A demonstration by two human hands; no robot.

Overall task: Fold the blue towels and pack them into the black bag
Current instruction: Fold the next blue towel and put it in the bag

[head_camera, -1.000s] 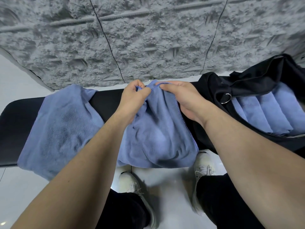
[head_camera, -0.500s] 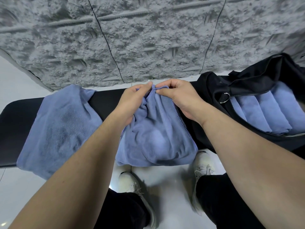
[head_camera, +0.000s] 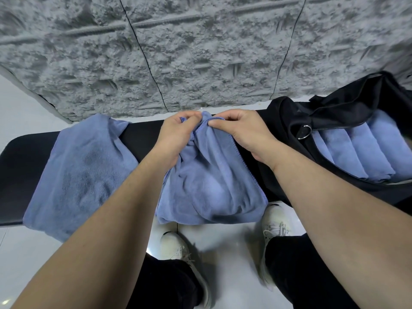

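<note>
Pinching blue towel (head_camera: 209, 186) far edge, left hand (head_camera: 176, 139), right hand (head_camera: 243, 132) side by side

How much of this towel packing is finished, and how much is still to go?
Done: about three folded towels already lie side by side in the open black bag. In hand: the left hand and right hand both pinch the top edge of the middle towel, not yet folded flat. Left: that towel, plus the spread towel draped over the black bench, still need folding and packing.

A black bench (head_camera: 20, 166) stands before a rough grey wall (head_camera: 200, 52) on white floor (head_camera: 225, 248).
</note>
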